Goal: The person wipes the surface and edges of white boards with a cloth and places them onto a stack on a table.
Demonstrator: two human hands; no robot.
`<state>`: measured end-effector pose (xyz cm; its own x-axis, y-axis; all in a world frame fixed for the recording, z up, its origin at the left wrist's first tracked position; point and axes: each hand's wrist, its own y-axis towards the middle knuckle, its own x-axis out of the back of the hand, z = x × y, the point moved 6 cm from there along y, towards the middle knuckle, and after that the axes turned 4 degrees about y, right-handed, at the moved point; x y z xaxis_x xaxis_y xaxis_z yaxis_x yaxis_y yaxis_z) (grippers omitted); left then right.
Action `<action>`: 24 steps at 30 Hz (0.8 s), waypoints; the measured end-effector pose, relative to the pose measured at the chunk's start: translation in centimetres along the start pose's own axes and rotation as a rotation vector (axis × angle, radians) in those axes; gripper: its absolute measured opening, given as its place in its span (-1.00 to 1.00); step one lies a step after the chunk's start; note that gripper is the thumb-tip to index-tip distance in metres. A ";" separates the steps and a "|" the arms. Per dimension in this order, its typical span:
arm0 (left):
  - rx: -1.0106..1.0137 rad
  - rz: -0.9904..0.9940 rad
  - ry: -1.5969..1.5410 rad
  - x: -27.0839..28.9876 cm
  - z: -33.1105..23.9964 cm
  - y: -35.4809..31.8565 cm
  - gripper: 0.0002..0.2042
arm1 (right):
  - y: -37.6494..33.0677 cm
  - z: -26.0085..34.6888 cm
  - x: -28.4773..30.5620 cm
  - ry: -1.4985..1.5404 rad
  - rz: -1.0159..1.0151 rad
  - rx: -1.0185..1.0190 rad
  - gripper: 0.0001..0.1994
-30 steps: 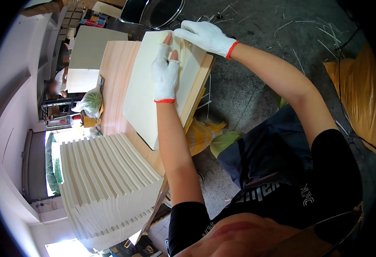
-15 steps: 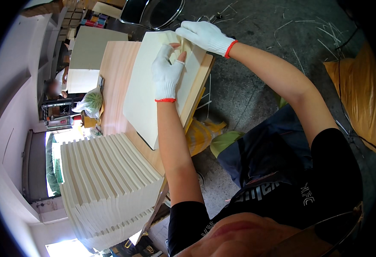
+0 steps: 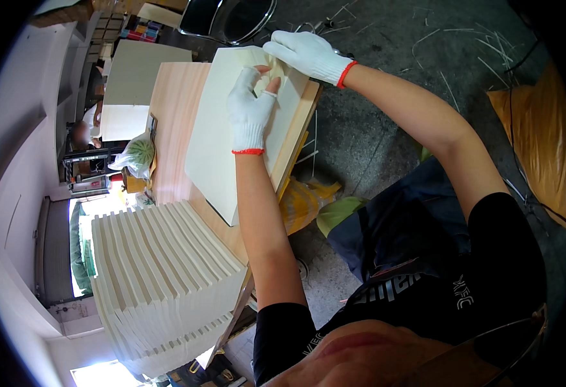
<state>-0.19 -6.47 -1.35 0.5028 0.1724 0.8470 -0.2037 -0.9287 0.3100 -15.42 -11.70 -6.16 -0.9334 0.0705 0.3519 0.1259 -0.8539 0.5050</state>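
Note:
A large cream-white sheet [image 3: 215, 145] lies on the wooden table, and both my hands work at its far end. My left hand [image 3: 250, 109], in a white knit glove with a red cuff, rests on it, bare thumb and fingertip bent in at a creased, pale yellowish part of the sheet. Beside it, at the far right corner, my right hand [image 3: 305, 55] wears a matching glove, its fingers pressed together and curled over the creased part. What lies under the right fingers is hidden.
A tall stack of cream sheets [image 3: 167, 264] stands at the near left. Farther along the table [image 3: 173, 116] sits a bagged round green melon [image 3: 141, 151]. A black chair [image 3: 231, 19] is beyond the table. White strips [image 3: 496, 48] litter the floor, near an orange-brown sack [image 3: 541, 135]. A person works at the far left.
Hardly anything differs. My hands stay at the same corner, with the creased part between them shifted slightly.

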 end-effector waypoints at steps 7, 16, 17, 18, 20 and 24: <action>-0.009 -0.054 -0.043 0.5 -1.0 -0.3 -0.71 | -0.1 0.3 0.3 0.007 -0.010 0.020 -0.57; -0.046 -0.009 -0.011 0.3 -0.9 -0.1 -0.74 | -0.2 0.3 0.4 -0.011 -0.020 0.001 -0.58; -0.055 -0.015 0.002 0.2 -1.0 -0.2 -0.73 | -0.2 0.3 0.4 -0.010 -0.015 -0.005 -0.58; -0.064 -0.021 0.015 0.0 -1.0 -0.2 -0.73 | -0.3 0.3 0.5 -0.007 -0.014 -0.011 -0.58; -0.088 -0.023 0.015 0.2 -1.1 -0.1 -0.72 | -0.3 0.2 0.5 0.003 -0.013 -0.021 -0.58; -0.091 -0.012 -0.022 0.2 -1.2 0.0 -0.70 | -0.2 0.1 0.7 -0.010 -0.006 -0.031 -0.57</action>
<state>-1.16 -6.01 -0.68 0.5237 0.1753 0.8337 -0.2723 -0.8928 0.3588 -16.08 -11.38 -5.92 -0.9307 0.0807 0.3568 0.1097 -0.8688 0.4828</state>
